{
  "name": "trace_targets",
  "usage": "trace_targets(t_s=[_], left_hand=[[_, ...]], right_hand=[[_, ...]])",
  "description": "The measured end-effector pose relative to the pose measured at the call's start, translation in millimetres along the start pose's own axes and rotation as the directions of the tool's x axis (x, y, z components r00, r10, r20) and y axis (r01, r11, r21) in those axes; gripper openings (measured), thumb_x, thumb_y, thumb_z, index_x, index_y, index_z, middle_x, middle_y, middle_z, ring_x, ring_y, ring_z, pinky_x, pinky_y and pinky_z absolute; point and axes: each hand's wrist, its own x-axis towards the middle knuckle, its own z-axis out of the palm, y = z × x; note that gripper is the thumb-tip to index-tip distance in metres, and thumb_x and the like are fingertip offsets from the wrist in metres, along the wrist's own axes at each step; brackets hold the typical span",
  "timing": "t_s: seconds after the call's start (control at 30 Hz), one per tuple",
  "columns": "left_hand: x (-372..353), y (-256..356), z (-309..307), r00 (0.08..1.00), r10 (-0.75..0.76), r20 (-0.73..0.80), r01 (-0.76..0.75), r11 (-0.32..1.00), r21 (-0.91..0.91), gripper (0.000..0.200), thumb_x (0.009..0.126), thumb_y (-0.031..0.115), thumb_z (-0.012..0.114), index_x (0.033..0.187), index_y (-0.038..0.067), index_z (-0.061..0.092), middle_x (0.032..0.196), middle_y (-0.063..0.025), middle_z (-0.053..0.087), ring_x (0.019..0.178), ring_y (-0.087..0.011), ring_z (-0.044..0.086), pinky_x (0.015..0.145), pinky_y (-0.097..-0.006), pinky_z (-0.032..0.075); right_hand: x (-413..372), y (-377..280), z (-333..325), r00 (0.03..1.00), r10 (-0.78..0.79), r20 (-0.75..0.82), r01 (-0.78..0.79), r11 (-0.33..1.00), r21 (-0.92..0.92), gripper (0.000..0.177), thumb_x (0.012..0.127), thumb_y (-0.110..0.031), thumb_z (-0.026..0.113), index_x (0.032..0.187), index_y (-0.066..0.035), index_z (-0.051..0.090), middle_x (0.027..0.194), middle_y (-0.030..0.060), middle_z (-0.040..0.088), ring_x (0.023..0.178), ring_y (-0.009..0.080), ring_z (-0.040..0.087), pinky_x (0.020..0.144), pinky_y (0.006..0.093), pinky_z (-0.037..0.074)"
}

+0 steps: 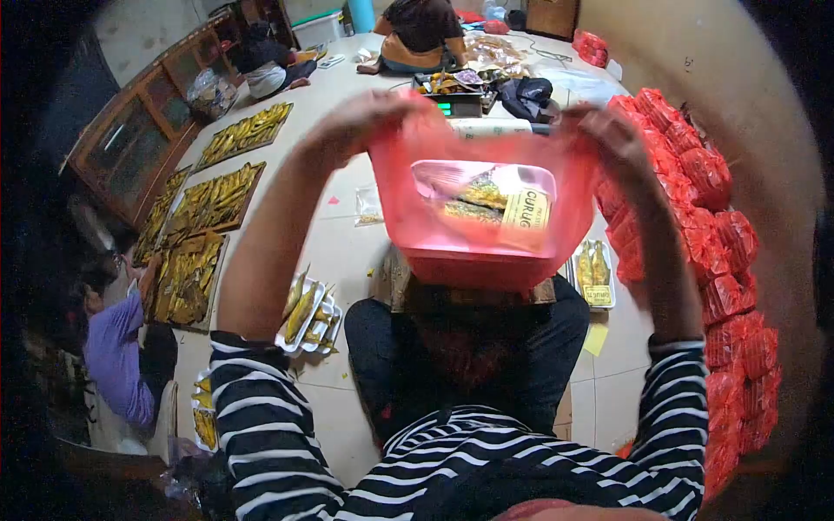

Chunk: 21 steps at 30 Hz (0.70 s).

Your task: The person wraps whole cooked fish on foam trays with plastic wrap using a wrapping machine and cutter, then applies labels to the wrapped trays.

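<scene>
A red plastic bag (473,271) is stretched wide between my hands above a low support (408,291) between my knees. My left hand (382,111) grips its upper left edge, and my right hand (608,135) grips the upper right edge. Both hands are slightly blurred. Inside the bag mouth lies a pale foam tray (426,178) of wrapped yellowish fish (482,195) with a cream label (526,213) reading "CURUG". Beyond my right knee sits another labelled fish tray (593,273). Stacked foam trays of fish (304,317) stand by my left forearm.
Filled red bags (721,252) are piled along the right wall. Flat racks of fish (213,200) lie on the floor at left, near a person in purple (122,356). Two other people sit at the back. A small clear packet (368,206) lies ahead of my left knee.
</scene>
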Motion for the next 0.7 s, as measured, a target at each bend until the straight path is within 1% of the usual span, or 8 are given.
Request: trace_targets(t_s=[0.07, 0.17, 0.23, 0.3, 0.43, 0.57, 0.63, 0.7], left_hand=[[30, 33, -34, 0.927, 0.350, -0.132, -0.324, 0.928, 0.183, 0.028, 0.079, 0.031, 0.059, 0.089, 0.005, 0.065, 0.066, 0.0024, 0.054, 0.058, -0.0074, 0.048, 0.053, -0.0223, 0.040], [58, 81, -49, 0.801, 0.598, -0.018, -0.161, 0.244, 0.956, 0.030, 0.083, 0.031, 0.054, 0.090, 0.002, 0.062, 0.066, -0.0026, 0.055, 0.063, -0.0100, 0.051, 0.055, -0.0275, 0.042], [99, 84, -57, 0.646, 0.763, 0.031, -0.134, 0.073, 0.988, 0.028, 0.084, 0.028, 0.054, 0.092, 0.002, 0.060, 0.075, -0.0042, 0.059, 0.067, -0.0128, 0.056, 0.060, -0.0286, 0.046], [103, 109, -19, 0.651, 0.758, -0.038, -0.249, 0.261, 0.933, 0.028, 0.080, 0.029, 0.051, 0.087, 0.003, 0.058, 0.079, -0.0142, 0.060, 0.075, -0.0267, 0.058, 0.065, -0.0366, 0.045], [112, 86, 43, 0.645, 0.746, 0.167, -0.762, 0.645, 0.062, 0.029, 0.086, 0.028, 0.052, 0.097, 0.002, 0.058, 0.086, -0.0079, 0.062, 0.076, -0.0161, 0.060, 0.064, -0.0292, 0.048], [53, 20, 74, 0.841, 0.514, 0.169, -0.409, 0.809, -0.422, 0.033, 0.087, 0.026, 0.049, 0.111, 0.004, 0.051, 0.103, -0.0124, 0.058, 0.088, -0.0181, 0.059, 0.079, -0.0314, 0.048], [18, 10, 80, 0.903, 0.361, 0.233, -0.121, 0.735, -0.667, 0.035, 0.086, 0.023, 0.049, 0.113, 0.002, 0.049, 0.104, -0.0131, 0.058, 0.087, -0.0187, 0.059, 0.080, -0.0333, 0.048], [0, -4, 83, 0.924, 0.374, 0.082, -0.156, 0.564, -0.811, 0.039, 0.087, 0.025, 0.048, 0.119, 0.003, 0.043, 0.097, -0.0147, 0.059, 0.084, -0.0232, 0.061, 0.078, -0.0350, 0.050]], right_hand=[[20, -53, -13, 0.995, -0.101, -0.001, 0.100, 0.991, 0.094, 0.025, 0.086, -0.021, 0.054, 0.101, -0.001, 0.056, 0.100, 0.0099, 0.059, 0.090, 0.0192, 0.058, 0.081, 0.0295, 0.046], [32, -116, 10, 0.972, -0.144, 0.188, 0.201, 0.921, -0.333, 0.024, 0.084, -0.014, 0.056, 0.104, -0.004, 0.052, 0.103, 0.0100, 0.057, 0.094, 0.0188, 0.058, 0.079, 0.0289, 0.047], [38, -138, 21, 0.939, -0.123, 0.322, 0.313, 0.698, -0.644, 0.027, 0.082, -0.011, 0.058, 0.106, -0.005, 0.050, 0.102, 0.0098, 0.058, 0.094, 0.0168, 0.058, 0.076, 0.0273, 0.048], [45, -157, 29, 0.912, -0.035, 0.409, 0.395, 0.345, -0.851, 0.027, 0.079, -0.009, 0.060, 0.104, -0.006, 0.051, 0.094, 0.0097, 0.060, 0.087, 0.0147, 0.060, 0.072, 0.0260, 0.049], [68, -144, 51, 0.834, -0.064, 0.548, 0.543, 0.274, -0.794, 0.011, 0.079, -0.008, 0.060, 0.088, -0.004, 0.056, 0.065, 0.0113, 0.057, 0.059, 0.0112, 0.055, 0.056, 0.0268, 0.048], [90, -64, 49, 0.708, -0.462, 0.534, 0.700, 0.358, -0.618, 0.005, 0.082, -0.006, 0.057, 0.085, -0.002, 0.056, 0.076, 0.0102, 0.058, 0.061, 0.0157, 0.055, 0.058, 0.0265, 0.047], [94, -1, 45, 0.822, -0.436, 0.367, 0.569, 0.619, -0.541, 0.010, 0.087, -0.011, 0.048, 0.093, -0.003, 0.053, 0.082, 0.0097, 0.059, 0.066, 0.0195, 0.058, 0.060, 0.0284, 0.049], [84, 19, 55, 0.991, 0.128, 0.033, -0.132, 0.968, 0.212, 0.016, 0.091, -0.018, 0.039, 0.097, -0.005, 0.047, 0.083, 0.0107, 0.060, 0.068, 0.0208, 0.061, 0.060, 0.0314, 0.052]])
